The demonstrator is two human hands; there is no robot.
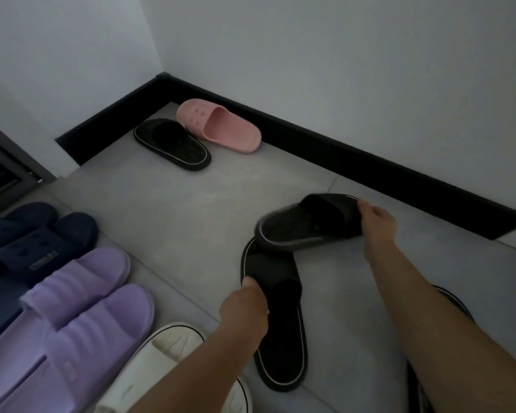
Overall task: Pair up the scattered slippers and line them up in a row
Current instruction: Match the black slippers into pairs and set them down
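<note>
— Near the black baseboard (370, 171), why is the right hand (379, 225) holding that black slipper (307, 225) up?
— I think to bring it beside its partner. Its fingers are closed on one end, and the slipper hangs tilted over the floor (167, 210), long axis left to right.
— And the left hand (245, 311)?
— Its fingers grip the edge of the second black slipper (280, 332), which lies flat, long axis running away from the person.
— Others?
— Purple slippers (72, 311) are paired at left; a pink slipper (218, 125) waits far off.
</note>
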